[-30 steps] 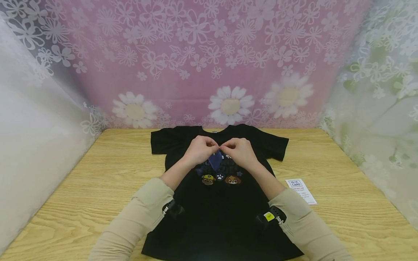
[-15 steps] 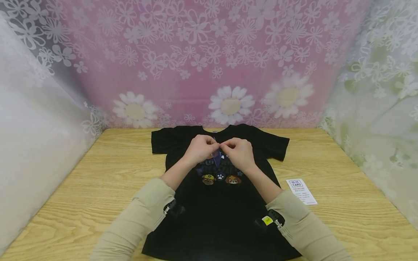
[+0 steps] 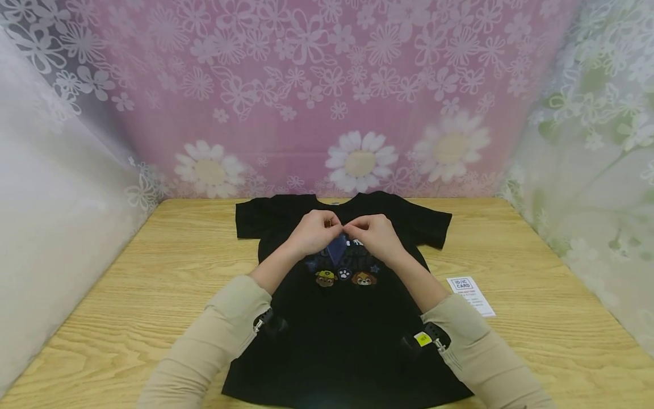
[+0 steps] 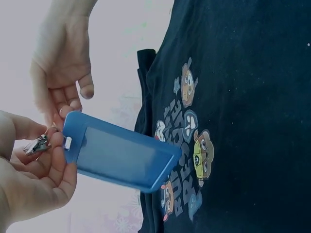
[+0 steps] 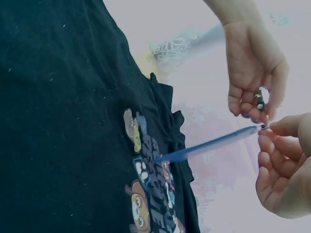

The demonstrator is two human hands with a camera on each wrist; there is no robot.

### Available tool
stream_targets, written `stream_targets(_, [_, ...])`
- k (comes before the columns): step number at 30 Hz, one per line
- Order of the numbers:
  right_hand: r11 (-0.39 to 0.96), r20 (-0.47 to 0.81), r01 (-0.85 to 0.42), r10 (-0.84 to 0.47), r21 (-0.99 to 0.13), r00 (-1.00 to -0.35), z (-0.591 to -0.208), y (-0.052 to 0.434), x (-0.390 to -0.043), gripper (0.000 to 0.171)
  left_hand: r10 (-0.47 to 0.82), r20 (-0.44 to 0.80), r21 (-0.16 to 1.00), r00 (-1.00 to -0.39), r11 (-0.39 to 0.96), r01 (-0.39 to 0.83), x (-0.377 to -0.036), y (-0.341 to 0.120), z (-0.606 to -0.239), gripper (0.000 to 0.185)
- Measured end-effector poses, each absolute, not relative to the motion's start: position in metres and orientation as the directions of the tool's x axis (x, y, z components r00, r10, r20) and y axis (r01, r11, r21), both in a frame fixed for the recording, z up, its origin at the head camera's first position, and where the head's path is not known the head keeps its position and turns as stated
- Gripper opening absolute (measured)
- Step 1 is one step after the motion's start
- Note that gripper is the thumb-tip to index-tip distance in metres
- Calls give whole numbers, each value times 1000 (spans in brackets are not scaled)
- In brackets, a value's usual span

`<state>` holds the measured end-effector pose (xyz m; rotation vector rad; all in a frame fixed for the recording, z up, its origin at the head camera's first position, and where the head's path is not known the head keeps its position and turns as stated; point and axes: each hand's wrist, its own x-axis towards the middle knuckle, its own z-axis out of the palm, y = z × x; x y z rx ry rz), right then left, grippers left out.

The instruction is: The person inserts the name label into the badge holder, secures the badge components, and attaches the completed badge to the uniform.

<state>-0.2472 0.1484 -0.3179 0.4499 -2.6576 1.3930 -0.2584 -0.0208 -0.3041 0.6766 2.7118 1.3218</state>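
Note:
Over the chest of a black T-shirt (image 3: 347,335) both hands meet fingertip to fingertip. In the left wrist view a blue badge holder (image 4: 119,153) with a clear window hangs from its slotted end. My left hand (image 3: 315,234) holds the silver metal badge clip (image 4: 38,144) within its curled fingers. My right hand (image 3: 377,237) pinches the small strap at the holder's slot between thumb and forefinger. In the right wrist view the holder is seen edge-on, and the clip (image 5: 260,99) shows between the left fingers. Fingertips hide most of the strap.
A white printed card (image 3: 471,296) marked "ID/IC CARD" lies right of the shirt on the wooden table (image 3: 536,341). The shirt is spread flat, its neck toward the back, with cartoon dogs printed on the chest. Flowered curtains (image 3: 286,85) stand behind and at both sides.
The badge holder has turned between the fingers, going from broad face to nearly edge-on and back to broad face. Both hands stay in about the same place.

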Motion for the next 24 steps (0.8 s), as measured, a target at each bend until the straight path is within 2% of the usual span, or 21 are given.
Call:
stream_targets(3, [565, 201, -295, -225, -771, -953, -314, 149, -247, 23, 440, 134, 742, -888, 549, 384, -260, -22, -304, 17])
stream_targets(7, [598, 224, -322, -234, -734, -946, -312, 148, -248, 21, 453, 130, 721, -882, 567, 398, -261, -22, -302, 17])
stream_targets(15, [617, 280, -321, -166, -719, -946, -314, 146, -245, 19, 399, 83, 773, -913, 552, 312, -264, -19, -305, 21])
stream_targets(24, [626, 303, -310, -121, -716, -945, -314, 144, -240, 18, 430, 56, 788, -901, 536, 305, -264, -15, -304, 23])
